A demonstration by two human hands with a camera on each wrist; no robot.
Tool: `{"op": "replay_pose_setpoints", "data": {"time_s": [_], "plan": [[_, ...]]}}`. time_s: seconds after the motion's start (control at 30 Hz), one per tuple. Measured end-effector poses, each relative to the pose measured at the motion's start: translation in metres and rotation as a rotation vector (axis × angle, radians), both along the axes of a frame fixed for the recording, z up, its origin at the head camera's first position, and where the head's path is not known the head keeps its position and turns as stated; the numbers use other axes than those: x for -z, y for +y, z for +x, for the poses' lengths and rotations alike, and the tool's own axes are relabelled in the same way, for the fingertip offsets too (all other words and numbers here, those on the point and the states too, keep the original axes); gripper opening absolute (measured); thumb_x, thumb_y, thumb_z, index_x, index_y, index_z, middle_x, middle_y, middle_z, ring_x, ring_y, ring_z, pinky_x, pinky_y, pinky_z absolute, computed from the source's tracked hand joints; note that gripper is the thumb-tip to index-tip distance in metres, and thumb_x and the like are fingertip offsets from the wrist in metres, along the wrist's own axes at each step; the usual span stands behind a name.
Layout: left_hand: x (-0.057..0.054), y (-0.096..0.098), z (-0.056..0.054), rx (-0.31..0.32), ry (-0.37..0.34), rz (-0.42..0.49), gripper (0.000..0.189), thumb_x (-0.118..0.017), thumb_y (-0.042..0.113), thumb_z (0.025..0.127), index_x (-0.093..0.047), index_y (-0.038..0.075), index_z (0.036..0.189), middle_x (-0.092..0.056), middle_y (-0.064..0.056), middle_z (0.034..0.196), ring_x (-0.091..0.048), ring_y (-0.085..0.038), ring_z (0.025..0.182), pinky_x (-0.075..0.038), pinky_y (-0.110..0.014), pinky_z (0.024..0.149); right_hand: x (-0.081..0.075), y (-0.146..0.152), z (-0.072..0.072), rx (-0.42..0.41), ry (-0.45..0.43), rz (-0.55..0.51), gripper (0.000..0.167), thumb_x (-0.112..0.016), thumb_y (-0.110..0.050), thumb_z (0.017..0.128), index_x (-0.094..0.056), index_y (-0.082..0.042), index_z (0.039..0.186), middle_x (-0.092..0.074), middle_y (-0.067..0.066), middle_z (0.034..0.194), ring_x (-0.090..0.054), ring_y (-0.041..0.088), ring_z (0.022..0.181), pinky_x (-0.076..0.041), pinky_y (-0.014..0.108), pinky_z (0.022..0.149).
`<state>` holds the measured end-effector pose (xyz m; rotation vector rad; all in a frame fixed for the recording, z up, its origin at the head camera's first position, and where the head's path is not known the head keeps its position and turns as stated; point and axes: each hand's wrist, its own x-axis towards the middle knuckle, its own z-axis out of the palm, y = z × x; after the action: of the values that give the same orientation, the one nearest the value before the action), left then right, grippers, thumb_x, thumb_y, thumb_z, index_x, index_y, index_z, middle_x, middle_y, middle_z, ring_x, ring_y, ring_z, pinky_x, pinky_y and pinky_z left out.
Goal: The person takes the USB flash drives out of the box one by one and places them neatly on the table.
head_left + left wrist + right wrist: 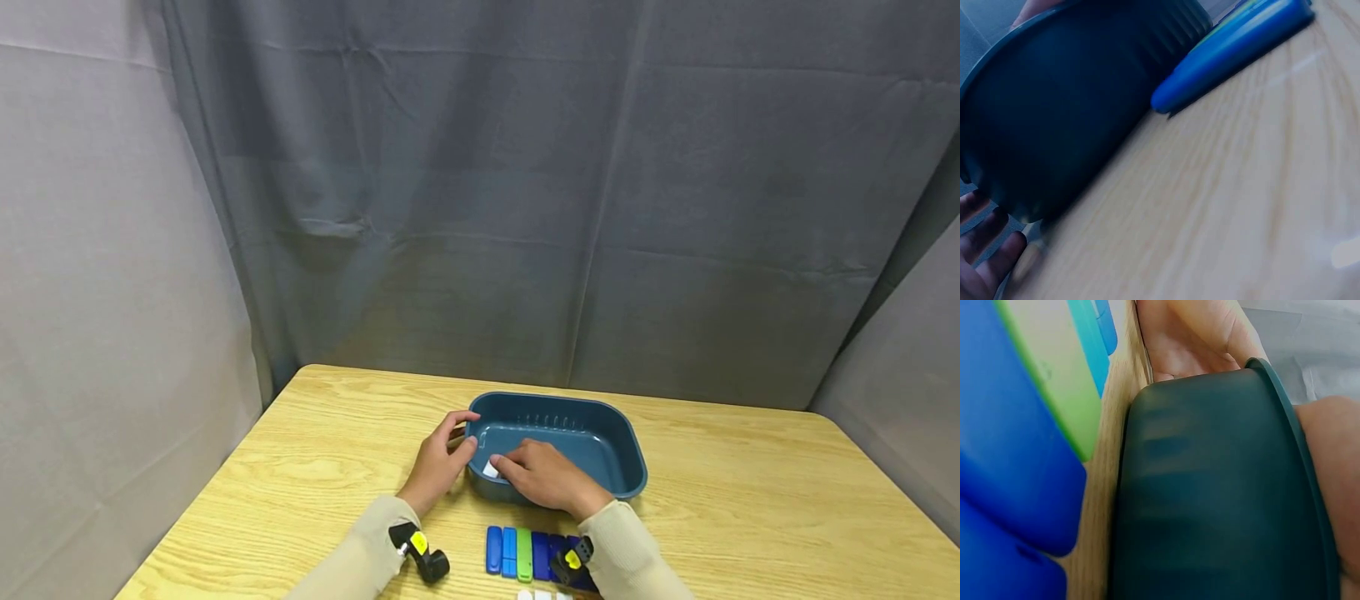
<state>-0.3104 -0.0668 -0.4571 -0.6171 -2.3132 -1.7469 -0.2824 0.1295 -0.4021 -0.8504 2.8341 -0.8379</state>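
Note:
A dark teal plastic basin [633, 454] stands on the wooden table. My left hand [435, 462] is at its left end, thumb and forefinger at the rim; in the left wrist view its other fingers [1004, 253] lie spread by the outer wall. My right hand [547, 475] reaches over the near rim into the basin. Its thumb and fingers pinch a small white piece [491, 469] near the left end, mostly hidden by the hand. In the right wrist view the basin's wall [1210, 487] hides those fingertips.
In front of the basin lies a row of flat oblong pieces, among them a blue one [493, 550], a light blue one [509, 552] and a green one [524, 554]. The right wrist covers part of the row. White pieces [542, 595] show at the bottom edge. Grey curtains [480, 208] hang behind.

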Motion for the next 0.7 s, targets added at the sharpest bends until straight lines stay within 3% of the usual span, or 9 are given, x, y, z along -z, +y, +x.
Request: {"op": "replay_pose_setpoints", "data": {"time_s": [0.13,0.3,0.5,0.7], "plan": [[-0.021,0.0,0.015,0.019,-0.017,0.009,0.032,-0.053,0.007,0.095,-0.054,0.01,0.127,-0.051,-0.02,0.136,-0.05,-0.045,0.122,-0.042,-0.054,0.101,0.0,0.0,0.0,-0.024,-0.005,-0.021,0.048,-0.047,-0.032,0.101,-0.055,-0.014,0.058,-0.029,-0.01,0.05,-0.03,0.007,0.047,-0.025,0.022,0.046],[-0.022,-0.001,0.016,0.018,-0.011,0.019,0.032,-0.054,0.006,0.095,-0.054,0.01,0.126,-0.052,-0.019,0.135,-0.05,-0.046,0.122,-0.042,-0.055,0.101,0.001,0.001,-0.002,-0.002,-0.03,-0.011,0.043,-0.048,-0.034,0.101,-0.068,-0.013,0.069,-0.031,-0.009,0.049,-0.032,0.008,0.047,-0.026,0.023,0.046],[-0.022,0.0,0.015,0.014,-0.013,0.015,0.034,-0.054,0.006,0.095,-0.053,0.003,0.128,-0.052,-0.019,0.136,-0.05,-0.046,0.122,-0.043,-0.053,0.1,0.001,0.001,-0.003,0.016,-0.029,0.0,0.039,-0.049,-0.034,0.1,-0.069,-0.015,0.073,-0.031,-0.008,0.05,-0.034,0.008,0.048,-0.027,0.023,0.047],[-0.023,0.0,0.015,0.017,-0.022,0.012,0.034,-0.054,0.006,0.095,-0.053,0.002,0.129,-0.051,-0.019,0.137,-0.05,-0.045,0.122,-0.043,-0.052,0.101,0.0,0.001,-0.002,0.033,-0.052,0.033,0.04,-0.047,-0.04,0.1,-0.076,-0.015,0.088,-0.053,-0.004,0.072,-0.048,0.013,0.074,-0.037,0.031,0.062]]}}
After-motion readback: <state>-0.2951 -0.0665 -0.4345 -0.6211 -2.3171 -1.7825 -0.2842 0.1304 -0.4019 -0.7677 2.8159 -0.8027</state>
